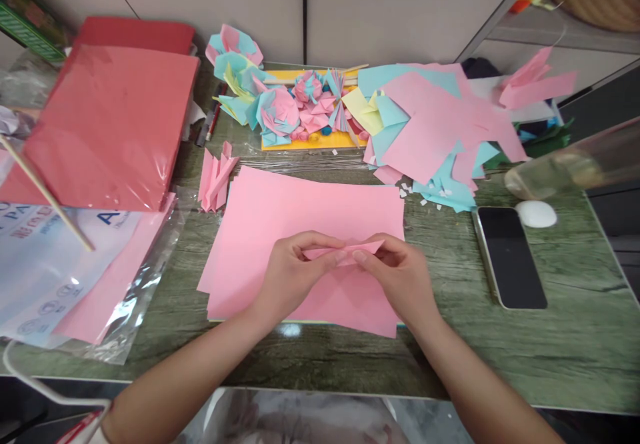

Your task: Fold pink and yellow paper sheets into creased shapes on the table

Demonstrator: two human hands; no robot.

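Between my two hands is a small folded piece of pink paper (367, 247), pinched near its middle by thumbs and fingers. My left hand (300, 267) grips its left part, and my right hand (400, 267) grips its right part, the thumbs almost meeting. Under the hands lies a loose stack of pink paper sheets (300, 211). Folded pink paper strips (216, 177) rest just left of the stack. The fingers behind the folded piece are partly hidden.
Paper flowers (280, 112) lie on a yellow sheet at the back. Paper scraps (425, 124) heap at back right. A phone (513, 257), a white oval object (537, 214) and a clear cup (575, 167) are on the right. Red paper packs (115, 111) fill the left.
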